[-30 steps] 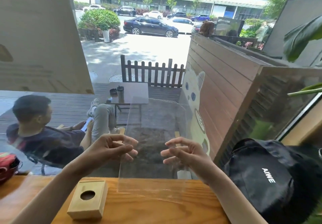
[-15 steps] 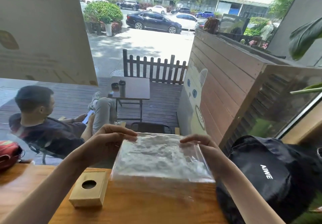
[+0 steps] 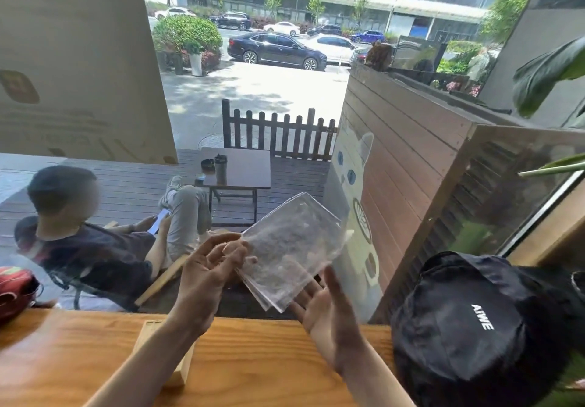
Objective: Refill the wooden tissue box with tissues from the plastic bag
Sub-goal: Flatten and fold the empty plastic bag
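Observation:
A clear plastic bag [image 3: 285, 245] with pale tissues inside hangs tilted in the air above the far edge of the wooden table [image 3: 269, 368]. My left hand [image 3: 209, 276] pinches the bag's left corner between thumb and fingers. Under the bag's lower edge my right hand [image 3: 323, 308] lies palm up with fingers spread, gripping nothing. The wooden tissue box [image 3: 145, 335] stands on the table near me, mostly hidden behind my left forearm; its top hole is covered.
A black backpack [image 3: 474, 327] fills the table's right end. A red object [image 3: 15, 286] sits at the far left edge. Window glass runs just beyond the table; outside, a person [image 3: 95, 248] sits on a deck.
The bag was held flat by both hands at its upper corners. Now it is tilted, held by the left hand alone, and the right hand has dropped beneath it, palm up.

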